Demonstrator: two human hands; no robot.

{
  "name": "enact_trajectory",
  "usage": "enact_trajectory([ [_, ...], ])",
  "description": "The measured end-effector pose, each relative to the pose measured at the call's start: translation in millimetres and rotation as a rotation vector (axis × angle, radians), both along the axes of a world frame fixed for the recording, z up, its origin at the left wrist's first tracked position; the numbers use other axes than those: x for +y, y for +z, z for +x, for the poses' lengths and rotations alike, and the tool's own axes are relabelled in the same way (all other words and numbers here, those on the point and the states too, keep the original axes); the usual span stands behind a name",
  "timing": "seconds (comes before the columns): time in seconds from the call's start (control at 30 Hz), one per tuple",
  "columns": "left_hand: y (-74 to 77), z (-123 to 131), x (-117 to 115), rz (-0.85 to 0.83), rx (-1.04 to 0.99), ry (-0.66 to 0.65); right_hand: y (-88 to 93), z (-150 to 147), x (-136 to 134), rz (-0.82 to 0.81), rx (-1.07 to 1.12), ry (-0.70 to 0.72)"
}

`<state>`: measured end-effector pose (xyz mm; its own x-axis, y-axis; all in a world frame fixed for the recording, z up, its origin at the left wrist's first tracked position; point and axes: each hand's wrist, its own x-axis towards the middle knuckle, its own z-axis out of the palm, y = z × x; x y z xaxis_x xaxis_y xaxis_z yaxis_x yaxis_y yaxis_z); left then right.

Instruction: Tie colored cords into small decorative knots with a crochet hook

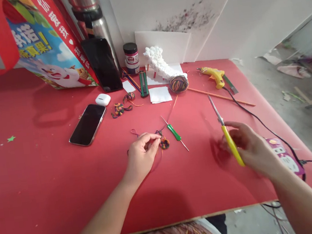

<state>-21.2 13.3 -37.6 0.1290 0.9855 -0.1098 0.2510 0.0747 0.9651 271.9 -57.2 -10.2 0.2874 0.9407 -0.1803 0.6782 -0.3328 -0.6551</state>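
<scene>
My left hand rests on the red table, fingers pinched on a small multicoloured crocheted piece with a thin yarn strand trailing from it. My right hand is raised just above the table to the right and grips yellow-handled scissors, blades pointing away toward the back. A green-handled crochet hook lies on the table just right of the crocheted piece. A ball of multicoloured yarn sits farther back, its strand running toward my left hand.
A black phone and white earbud case lie left of centre. At the back are a printed bag, steel flask, second phone, small jar, white foam piece, yellow glue gun with cord, and a thin wooden stick.
</scene>
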Motion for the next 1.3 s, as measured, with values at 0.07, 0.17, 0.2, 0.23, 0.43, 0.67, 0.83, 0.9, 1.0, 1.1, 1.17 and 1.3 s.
enact_trajectory([
  [0.07,0.8,0,0,-0.048,-0.018,0.007,9.3,-13,-23,-0.050,0.484,-0.069],
  [0.17,3.4,1,0,-0.164,-0.062,0.009,22.1,-29,-47,-0.231,0.774,0.003],
  [0.2,4.3,2,0,-0.193,-0.078,0.009,24.4,-32,-50,-0.286,0.772,0.058],
  [0.23,5.0,2,0,-0.213,-0.092,0.010,25.4,-33,-52,-0.330,0.748,0.112],
  [0.43,7.1,5,0,-0.247,-0.136,0.008,16.3,-32,-40,-0.406,0.734,0.296],
  [0.67,12.0,8,1,-0.290,-0.183,-0.004,9.4,-38,-33,-0.478,0.902,0.336],
  [0.83,10.2,8,2,-0.278,-0.184,0.000,8.8,-41,-30,-0.472,0.901,0.359],
  [0.9,8.7,7,1,-0.276,-0.185,-0.003,10.5,-44,-28,-0.468,0.907,0.360],
  [1.0,7.0,6,1,-0.291,-0.193,-0.020,16.2,-50,-26,-0.490,0.918,0.344],
  [1.1,6.5,6,0,-0.290,-0.189,-0.029,23.9,-57,-26,-0.505,0.898,0.273],
  [1.17,6.9,6,0,-0.286,-0.183,-0.031,27.4,-61,-25,-0.504,0.885,0.243],
  [1.3,9.7,6,0,-0.291,-0.179,-0.040,28.0,-64,-25,-0.503,0.895,0.244],
])
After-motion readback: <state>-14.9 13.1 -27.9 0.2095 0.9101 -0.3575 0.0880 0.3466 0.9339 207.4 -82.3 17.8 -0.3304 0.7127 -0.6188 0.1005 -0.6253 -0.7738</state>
